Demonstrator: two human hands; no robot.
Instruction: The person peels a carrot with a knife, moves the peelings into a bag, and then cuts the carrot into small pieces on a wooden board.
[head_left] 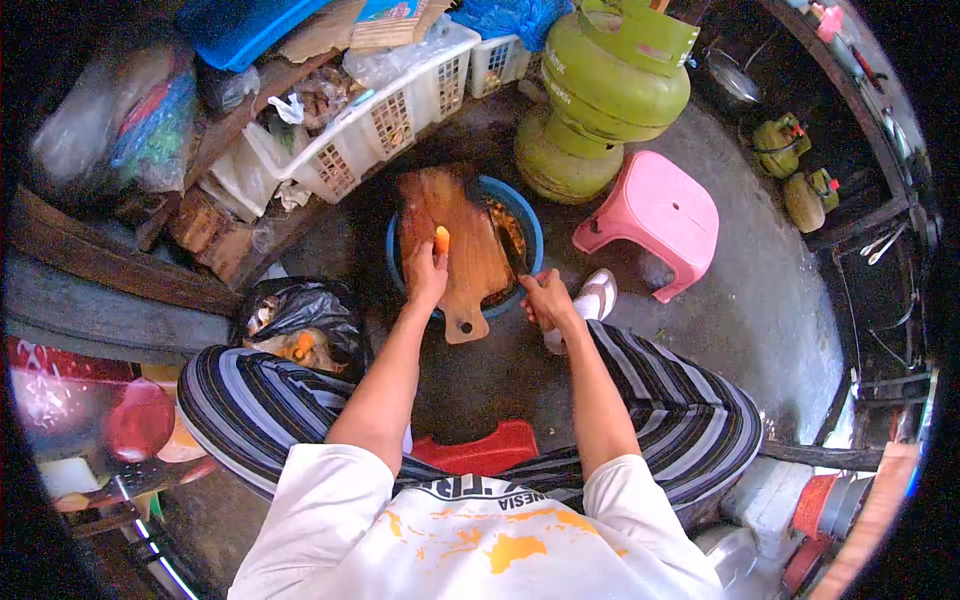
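Note:
A wooden cutting board (455, 205) with a holed handle lies across a blue basin (533, 215). My left hand (427, 274) is over the board, its fingers closed on a short orange piece that looks like a carrot (442, 239). In my right hand (549, 299) is a knife (513, 248), gripped by the handle. Its dark blade points away from me along the board's right edge, over the basin. Small orange-brown pieces (510, 215) show in the basin beside the board; the board hides the rest.
A black plastic bag (335, 310) with orange and pale scraps sits at left. Right of the basin are a pink stool (665, 205) and stacked green gas cylinders (610, 100). White plastic baskets (390, 120) line the back. A red stool (485, 450) is beneath me.

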